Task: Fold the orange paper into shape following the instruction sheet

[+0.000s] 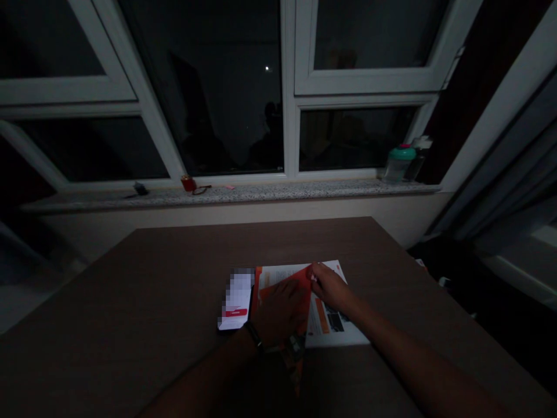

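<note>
A printed booklet in white and orange lies open on the brown table. One red-orange sheet of it is folded over diagonally, and its pointed lower end sticks out past the booklet's near edge. My left hand, with a dark band at the wrist, lies flat on the folded sheet, fingers spread. At the top of the fold, my right hand pinches the sheet's upper corner between thumb and fingers. A lit phone rests just left of the booklet, its screen partly pixelated.
Behind the table runs a speckled windowsill. On it stand a teal-lidded bottle with another bottle beside it, a small red jar and a small dark object. Grey curtains hang at the right. The room is dim.
</note>
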Action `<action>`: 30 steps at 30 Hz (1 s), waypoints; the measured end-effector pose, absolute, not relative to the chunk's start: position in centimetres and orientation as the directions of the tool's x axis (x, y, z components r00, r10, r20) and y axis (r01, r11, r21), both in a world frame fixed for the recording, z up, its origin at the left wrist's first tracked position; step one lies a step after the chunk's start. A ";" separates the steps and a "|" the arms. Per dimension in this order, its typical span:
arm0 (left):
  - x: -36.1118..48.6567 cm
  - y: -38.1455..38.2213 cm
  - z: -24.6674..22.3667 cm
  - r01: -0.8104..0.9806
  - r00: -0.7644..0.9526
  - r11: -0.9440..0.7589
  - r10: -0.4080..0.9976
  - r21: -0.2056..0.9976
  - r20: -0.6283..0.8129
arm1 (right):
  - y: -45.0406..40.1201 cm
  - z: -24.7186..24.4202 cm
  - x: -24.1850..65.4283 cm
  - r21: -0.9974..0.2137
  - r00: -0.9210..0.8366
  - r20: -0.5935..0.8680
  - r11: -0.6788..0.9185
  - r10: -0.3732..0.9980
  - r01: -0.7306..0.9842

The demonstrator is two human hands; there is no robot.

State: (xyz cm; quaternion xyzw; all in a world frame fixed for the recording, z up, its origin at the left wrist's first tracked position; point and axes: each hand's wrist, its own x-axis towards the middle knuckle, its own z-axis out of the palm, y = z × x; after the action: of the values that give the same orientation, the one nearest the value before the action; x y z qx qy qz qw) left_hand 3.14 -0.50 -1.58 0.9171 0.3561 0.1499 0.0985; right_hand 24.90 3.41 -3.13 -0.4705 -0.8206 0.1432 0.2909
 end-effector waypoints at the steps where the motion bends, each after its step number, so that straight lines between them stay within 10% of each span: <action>1: 3.1 -0.5 -1.7 0.617 0.702 -0.729 0.680 0.297 0.211 | 3.2 -3.0 24.9 -0.513 -0.400 0.336 0.522 0.853 0.682; 30: 3.2 -0.6 -1.4 0.626 0.696 -0.709 0.695 0.323 0.177 | 0.5 -3.0 24.6 -0.579 -0.557 0.239 0.577 0.795 0.575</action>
State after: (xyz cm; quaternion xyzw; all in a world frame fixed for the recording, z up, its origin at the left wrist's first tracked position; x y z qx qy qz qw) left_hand 3.23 -0.61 -1.37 0.9132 0.3619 0.1443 0.1198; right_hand 24.55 0.49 -2.95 -0.4015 -0.8535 0.2239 0.2455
